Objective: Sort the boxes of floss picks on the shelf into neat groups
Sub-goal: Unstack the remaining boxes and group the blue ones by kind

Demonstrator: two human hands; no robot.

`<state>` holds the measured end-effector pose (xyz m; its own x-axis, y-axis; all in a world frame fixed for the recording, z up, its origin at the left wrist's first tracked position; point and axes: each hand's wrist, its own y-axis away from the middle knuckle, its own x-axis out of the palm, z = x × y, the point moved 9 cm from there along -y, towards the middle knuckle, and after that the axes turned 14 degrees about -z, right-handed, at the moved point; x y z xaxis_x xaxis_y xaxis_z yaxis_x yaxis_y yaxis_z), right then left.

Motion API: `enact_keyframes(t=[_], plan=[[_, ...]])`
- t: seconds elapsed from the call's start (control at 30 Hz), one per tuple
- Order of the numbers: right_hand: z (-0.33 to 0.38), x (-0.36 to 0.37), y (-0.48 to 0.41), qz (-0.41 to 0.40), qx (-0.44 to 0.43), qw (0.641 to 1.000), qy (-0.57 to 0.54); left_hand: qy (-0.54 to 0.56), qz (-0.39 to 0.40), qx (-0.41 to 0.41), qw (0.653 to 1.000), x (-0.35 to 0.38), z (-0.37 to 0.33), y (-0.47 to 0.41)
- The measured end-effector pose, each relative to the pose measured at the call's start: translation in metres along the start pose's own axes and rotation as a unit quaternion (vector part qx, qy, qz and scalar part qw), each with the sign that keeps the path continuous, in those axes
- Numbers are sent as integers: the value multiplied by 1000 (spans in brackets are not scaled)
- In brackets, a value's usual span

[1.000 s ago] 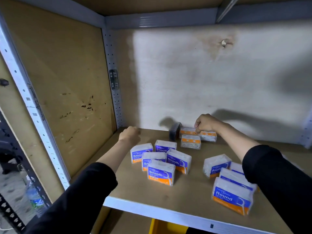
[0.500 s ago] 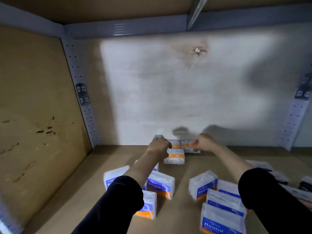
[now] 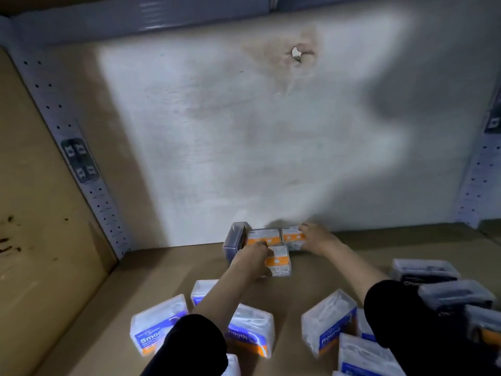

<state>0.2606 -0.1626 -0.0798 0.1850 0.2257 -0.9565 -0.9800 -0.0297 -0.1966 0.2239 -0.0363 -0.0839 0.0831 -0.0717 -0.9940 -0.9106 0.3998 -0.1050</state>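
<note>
At the back of the shelf (image 3: 176, 280), the left hand (image 3: 250, 260) curls thumb and fingers round the front orange box (image 3: 280, 260), its sleeve (image 3: 195, 346) hiding part of the blue Smooth boxes (image 3: 157, 321). The right hand (image 3: 318, 238) lies against the rear orange box (image 3: 291, 236); through the blur I cannot tell whether it grips or merely presses. Dark boxes (image 3: 425, 271) at right run off the edge.

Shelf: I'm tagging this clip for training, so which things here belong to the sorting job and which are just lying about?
Job: left hand gripping front orange box; right hand holding back-right orange box; blue Smooth boxes; blue Round boxes; dark boxes.
Lying about: hole in back wall; bracket on left post; stains on side panel.
</note>
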Motion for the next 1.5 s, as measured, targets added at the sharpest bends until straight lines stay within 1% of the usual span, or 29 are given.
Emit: enact_keyframes(t=[0.2, 0.3, 0.4, 0.47, 0.57, 0.63, 0.73, 0.8, 0.87, 0.93, 1.0, 1.07, 1.3, 1.5], plan=[[-8, 4, -11, -20, -15, 1000, 14, 27, 13, 7, 1000, 2, 8, -7], [-10, 1, -15, 14, -27, 999, 16, 85, 32, -16, 996, -2, 17, -12], [-17, -8, -21, 54, -12, 998, -32, 143, 64, -9, 988, -10, 19, -16], [-24, -12, -25, 69, 6, 994, -82, 167, 74, -22, 983, -13, 23, -19], [-42, -11, -27, 65, 52, 986, -144, 157, 70, -44, 984, -12, 29, -24], [-52, -9, -27, 40, 73, 983, -164, 155, 66, -56, 984, -11, 30, -26], [-56, -16, -27, -14, 77, 979, -186, 153, 45, -69, 985, -12, 31, -27], [-55, -19, -28, -28, 76, 976, -201, 164, 28, -75, 983, -14, 32, -28], [-52, -18, -29, -20, 74, 978, -192, 181, 15, -81, 980, -16, 33, -28], [-48, -14, -27, 3, 71, 985, -156, 197, 23, -82, 977, -14, 34, -27], [-46, -11, -24, 13, 70, 990, -121, 180, 43, -74, 980, -11, 34, -24], [-45, -11, -23, 3, 71, 992, -106, 151, 44, -61, 986, -10, 34, -23], [-47, -21, -10, -2, 82, 990, -117, 115, 22, -43, 992, -19, 23, -20], [-51, -51, 9, -11, 87, 987, -138, 101, 1, -28, 995, -44, 10, -8]])
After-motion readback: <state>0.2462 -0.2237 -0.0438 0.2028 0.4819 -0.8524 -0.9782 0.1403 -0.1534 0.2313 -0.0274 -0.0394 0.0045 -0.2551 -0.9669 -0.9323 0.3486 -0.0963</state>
